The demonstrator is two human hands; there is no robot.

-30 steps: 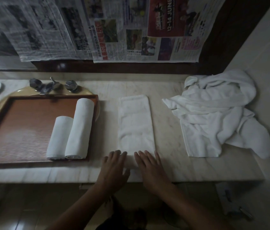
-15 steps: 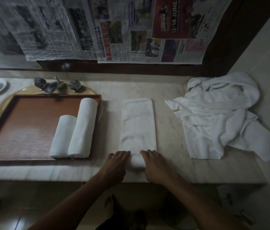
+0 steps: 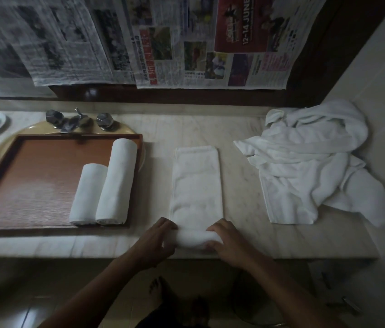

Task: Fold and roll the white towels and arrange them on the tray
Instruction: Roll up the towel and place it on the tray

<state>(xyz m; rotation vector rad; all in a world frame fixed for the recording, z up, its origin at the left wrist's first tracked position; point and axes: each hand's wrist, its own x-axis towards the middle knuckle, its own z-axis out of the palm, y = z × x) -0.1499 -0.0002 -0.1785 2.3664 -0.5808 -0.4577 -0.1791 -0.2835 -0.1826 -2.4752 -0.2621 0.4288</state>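
Both curl round the towel roll [image 3: 192, 237] — left hand [image 3: 155, 241], right hand [image 3: 232, 245].

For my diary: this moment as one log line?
step: rolling folded towel | left hand, right hand: grip rolled end | tray: two rolled towels

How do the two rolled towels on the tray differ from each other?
The right roll is clearly longer than the left roll. The right roll reaches almost to the tray's far rim; the left roll stops about halfway. Both are white, rolled, side by side with near ends level.
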